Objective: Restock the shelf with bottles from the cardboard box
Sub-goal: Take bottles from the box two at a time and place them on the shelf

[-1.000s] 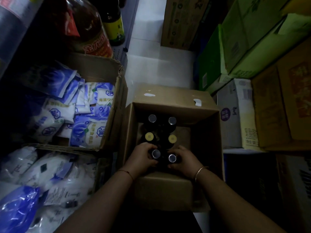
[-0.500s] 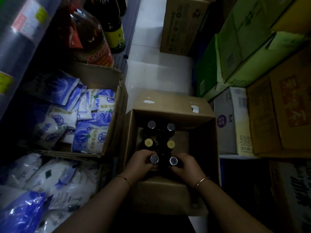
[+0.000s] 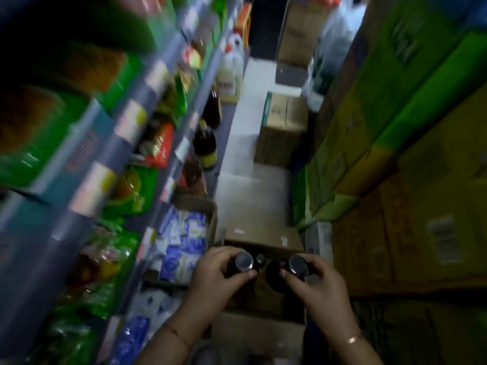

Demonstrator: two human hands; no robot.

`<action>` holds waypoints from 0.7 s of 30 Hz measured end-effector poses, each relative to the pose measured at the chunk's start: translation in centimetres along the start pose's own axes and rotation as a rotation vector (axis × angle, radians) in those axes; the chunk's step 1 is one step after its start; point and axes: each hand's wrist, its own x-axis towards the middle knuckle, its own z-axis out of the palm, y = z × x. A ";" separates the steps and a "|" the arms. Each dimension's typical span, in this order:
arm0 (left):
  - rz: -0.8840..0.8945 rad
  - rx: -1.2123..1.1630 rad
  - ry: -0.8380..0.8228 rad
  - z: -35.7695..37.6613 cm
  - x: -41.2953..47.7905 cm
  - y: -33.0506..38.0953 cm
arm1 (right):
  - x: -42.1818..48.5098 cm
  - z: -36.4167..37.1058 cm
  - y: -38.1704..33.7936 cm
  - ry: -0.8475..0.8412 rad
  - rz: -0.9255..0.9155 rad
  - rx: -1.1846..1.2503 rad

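Observation:
My left hand (image 3: 213,280) grips a dark bottle with a silver cap (image 3: 243,261) by its neck. My right hand (image 3: 320,285) grips a second dark bottle with a dark cap (image 3: 297,264). Both bottles are lifted above the open cardboard box (image 3: 263,239) on the floor. Another bottle cap (image 3: 260,257) shows inside the box between my hands. The shelf (image 3: 105,164) runs along the left, blurred, stacked with green and red packets and dark bottles (image 3: 205,143).
A carton of blue-and-white bags (image 3: 181,246) sits left of the box. Stacked green and brown cartons (image 3: 395,154) wall the right side. A brown carton (image 3: 282,127) stands in the narrow white-floored aisle (image 3: 250,193) ahead. A large jug (image 3: 230,75) stands at the shelf's foot.
Both hands have lifted a bottle each up out of the box. The view has swung upward from the box to the aisle and shelves.

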 end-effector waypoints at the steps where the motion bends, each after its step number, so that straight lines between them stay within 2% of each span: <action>1: 0.020 -0.016 0.029 -1.7 -0.2 2.7 | -0.3 -1.5 -3.1 0.016 -0.026 0.038; 5: 0.097 -0.043 0.140 -9.9 0.4 13.4 | -0.9 -6.9 -16.9 0.096 -0.230 0.150; 12: 0.335 -0.100 0.356 -21.7 0.1 30.8 | -2.4 -14.0 -36.8 0.049 -0.595 0.308; 21: 0.423 -0.220 0.609 -31.4 -2.1 41.1 | -2.2 -14.2 -52.1 -0.108 -0.849 0.539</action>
